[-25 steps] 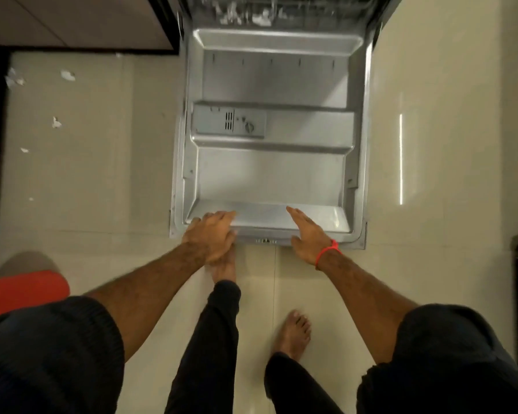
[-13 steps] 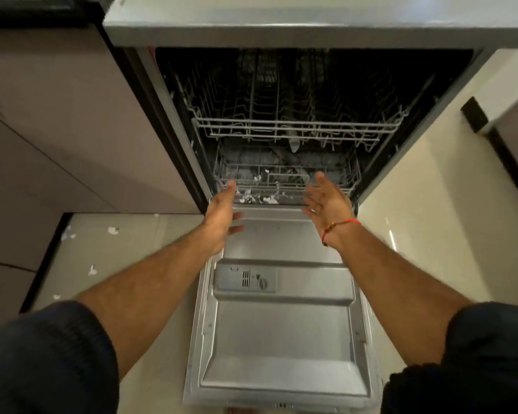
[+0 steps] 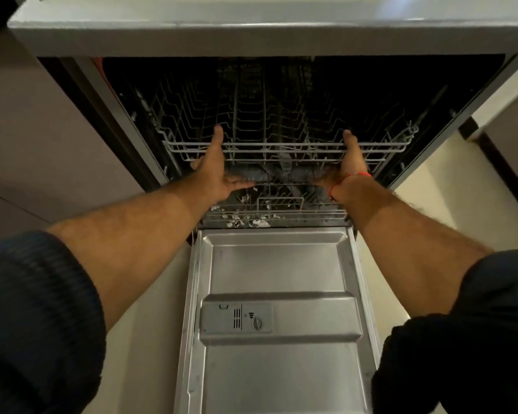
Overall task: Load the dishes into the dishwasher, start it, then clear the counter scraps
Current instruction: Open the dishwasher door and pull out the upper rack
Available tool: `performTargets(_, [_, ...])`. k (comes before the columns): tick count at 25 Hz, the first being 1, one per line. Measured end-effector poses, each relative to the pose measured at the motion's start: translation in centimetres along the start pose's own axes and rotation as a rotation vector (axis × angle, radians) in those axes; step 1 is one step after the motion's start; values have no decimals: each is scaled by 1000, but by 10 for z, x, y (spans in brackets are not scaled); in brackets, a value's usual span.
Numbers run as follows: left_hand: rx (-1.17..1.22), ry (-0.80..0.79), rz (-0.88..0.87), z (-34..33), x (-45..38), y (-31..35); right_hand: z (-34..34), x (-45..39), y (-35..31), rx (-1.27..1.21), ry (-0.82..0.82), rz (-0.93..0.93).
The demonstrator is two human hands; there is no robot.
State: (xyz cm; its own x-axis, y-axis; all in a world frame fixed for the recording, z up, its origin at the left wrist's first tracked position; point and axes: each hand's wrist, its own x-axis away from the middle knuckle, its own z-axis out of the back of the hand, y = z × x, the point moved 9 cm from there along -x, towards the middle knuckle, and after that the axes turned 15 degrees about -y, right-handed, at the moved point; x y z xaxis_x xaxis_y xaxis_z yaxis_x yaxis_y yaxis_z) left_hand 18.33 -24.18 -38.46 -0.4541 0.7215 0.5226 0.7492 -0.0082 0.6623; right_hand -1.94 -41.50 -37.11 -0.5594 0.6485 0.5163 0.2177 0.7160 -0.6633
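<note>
Fingers (image 3: 217,135) of the left hand (image 3: 214,167) lie straight up across the front rail of the upper rack (image 3: 284,144), thumb spread toward the middle; they touch the wire without closing round it. The right hand (image 3: 352,158) is placed likewise at the rail's right portion, fingers extended upward, nothing gripped (a red thread circles that wrist). Both hands are well apart, palms facing the dishwasher (image 3: 281,94) cavity. The upper rack sits inside the cavity and carries no visible dishes. The lower rack (image 3: 277,209) is below it, with pale scraps (image 3: 259,223) along its front edge. The door (image 3: 278,324) lies fully lowered, its detergent dispenser (image 3: 237,318) facing up. A pale counter (image 3: 251,28) overhangs the opening.
</note>
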Motion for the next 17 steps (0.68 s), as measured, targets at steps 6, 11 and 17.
performTargets(6, [78, 22, -85, 2, -6, 0, 11, -7, 2, 93, -8, 6])
performTargets(11, [104, 19, -161, 8, 15, -15, 9, 26, 9, -70, -103, 76])
performTargets(17, [32, 8, -184, 15, 74, -63, 42, 78, 28, -139, -59, 144])
